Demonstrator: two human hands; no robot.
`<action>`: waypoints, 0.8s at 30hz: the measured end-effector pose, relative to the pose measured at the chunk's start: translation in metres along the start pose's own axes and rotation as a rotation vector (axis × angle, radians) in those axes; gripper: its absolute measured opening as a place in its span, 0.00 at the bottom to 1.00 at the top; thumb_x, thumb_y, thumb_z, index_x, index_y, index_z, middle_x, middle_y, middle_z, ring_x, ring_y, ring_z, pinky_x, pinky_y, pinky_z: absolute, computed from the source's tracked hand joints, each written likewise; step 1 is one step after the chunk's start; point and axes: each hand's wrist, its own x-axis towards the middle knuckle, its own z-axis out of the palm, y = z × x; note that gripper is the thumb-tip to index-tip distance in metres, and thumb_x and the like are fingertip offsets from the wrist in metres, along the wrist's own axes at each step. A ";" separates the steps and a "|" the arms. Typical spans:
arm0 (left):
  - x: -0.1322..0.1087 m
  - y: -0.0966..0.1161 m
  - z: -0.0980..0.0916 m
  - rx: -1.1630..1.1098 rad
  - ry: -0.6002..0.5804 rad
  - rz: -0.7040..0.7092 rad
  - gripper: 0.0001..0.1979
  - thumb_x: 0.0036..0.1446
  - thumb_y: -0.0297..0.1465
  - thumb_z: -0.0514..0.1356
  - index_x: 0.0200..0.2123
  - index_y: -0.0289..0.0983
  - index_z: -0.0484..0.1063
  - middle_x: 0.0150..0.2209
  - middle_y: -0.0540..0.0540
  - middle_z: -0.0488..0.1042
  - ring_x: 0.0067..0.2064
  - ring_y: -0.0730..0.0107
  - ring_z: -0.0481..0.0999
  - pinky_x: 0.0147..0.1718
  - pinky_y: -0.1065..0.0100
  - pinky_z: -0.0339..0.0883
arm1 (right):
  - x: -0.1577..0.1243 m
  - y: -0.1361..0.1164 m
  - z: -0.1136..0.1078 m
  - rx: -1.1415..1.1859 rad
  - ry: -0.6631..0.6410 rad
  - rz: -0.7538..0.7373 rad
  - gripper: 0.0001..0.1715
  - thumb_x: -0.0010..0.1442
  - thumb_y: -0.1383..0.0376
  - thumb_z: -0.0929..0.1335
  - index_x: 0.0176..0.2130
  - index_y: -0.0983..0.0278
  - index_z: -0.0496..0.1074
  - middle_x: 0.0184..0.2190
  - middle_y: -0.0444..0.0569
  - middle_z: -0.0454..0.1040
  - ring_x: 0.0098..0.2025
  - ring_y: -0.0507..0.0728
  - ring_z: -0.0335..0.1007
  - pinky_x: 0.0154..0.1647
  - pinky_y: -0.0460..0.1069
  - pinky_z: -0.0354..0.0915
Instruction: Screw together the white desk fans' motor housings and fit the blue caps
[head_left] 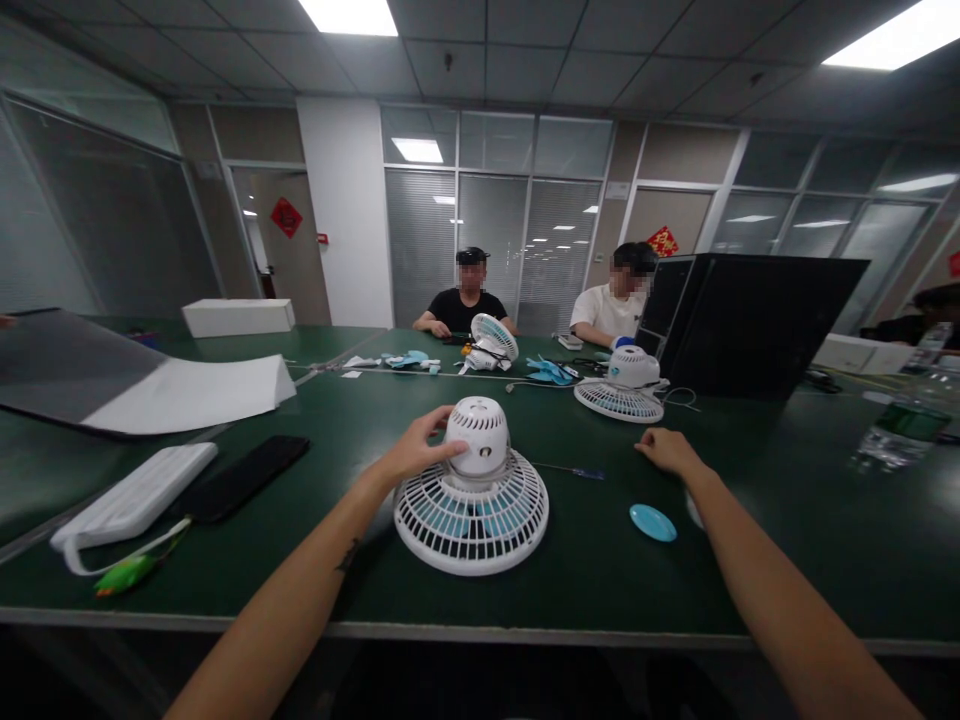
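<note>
A small white fan [471, 530] lies grille-down in front of me, pale blue blades showing through its cage and its round motor housing [477, 440] on top. My left hand [420, 446] grips that housing from the left, thumb on the near side and fingers behind. To the right, my right hand [669, 452] rests low over the table with its fingers curled together; what they hold, if anything, is hidden. Between fan and right hand lies a thin screwdriver [589, 473]. A light blue disc [652, 522] lies nearer me, and a white piece is partly hidden by my right forearm.
On the left are a white power strip [139, 490], a black phone-like slab [244, 478] and a green toy-like item [127, 573]. Another fan [622, 395], a black box-like panel [757, 320] and a bottle [907, 425] stand right. Two people sit opposite with fan parts.
</note>
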 end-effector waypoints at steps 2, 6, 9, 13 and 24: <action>0.000 0.000 0.001 0.018 -0.001 0.009 0.32 0.48 0.44 0.67 0.55 0.40 0.69 0.55 0.38 0.74 0.57 0.45 0.71 0.56 0.43 0.62 | -0.004 -0.001 -0.003 0.101 0.010 -0.002 0.05 0.54 0.66 0.71 0.27 0.65 0.74 0.32 0.54 0.79 0.39 0.60 0.77 0.41 0.51 0.69; -0.002 0.003 0.006 0.069 0.038 0.100 0.38 0.45 0.44 0.70 0.59 0.39 0.66 0.59 0.36 0.69 0.59 0.44 0.68 0.58 0.44 0.62 | -0.014 -0.013 -0.008 0.368 0.024 -0.004 0.07 0.54 0.62 0.70 0.31 0.65 0.74 0.28 0.53 0.78 0.34 0.59 0.77 0.32 0.50 0.72; -0.004 0.009 0.013 0.115 0.128 0.202 0.45 0.43 0.43 0.71 0.63 0.39 0.60 0.63 0.34 0.64 0.62 0.43 0.65 0.60 0.43 0.58 | -0.022 -0.038 -0.013 0.585 0.049 -0.076 0.13 0.53 0.57 0.71 0.32 0.65 0.71 0.30 0.54 0.78 0.35 0.59 0.78 0.28 0.49 0.74; -0.006 0.019 0.021 0.164 0.211 0.279 0.45 0.45 0.41 0.71 0.64 0.37 0.57 0.61 0.33 0.66 0.62 0.45 0.66 0.60 0.44 0.59 | -0.037 -0.092 -0.022 0.813 0.033 -0.281 0.24 0.49 0.46 0.73 0.34 0.63 0.71 0.34 0.52 0.78 0.38 0.59 0.77 0.29 0.50 0.75; -0.006 0.025 0.026 0.196 0.245 0.298 0.45 0.45 0.39 0.71 0.63 0.37 0.56 0.57 0.35 0.70 0.58 0.48 0.70 0.59 0.47 0.62 | -0.103 -0.242 -0.054 0.572 0.107 -1.015 0.09 0.60 0.64 0.68 0.34 0.66 0.76 0.33 0.50 0.77 0.34 0.53 0.70 0.26 0.44 0.63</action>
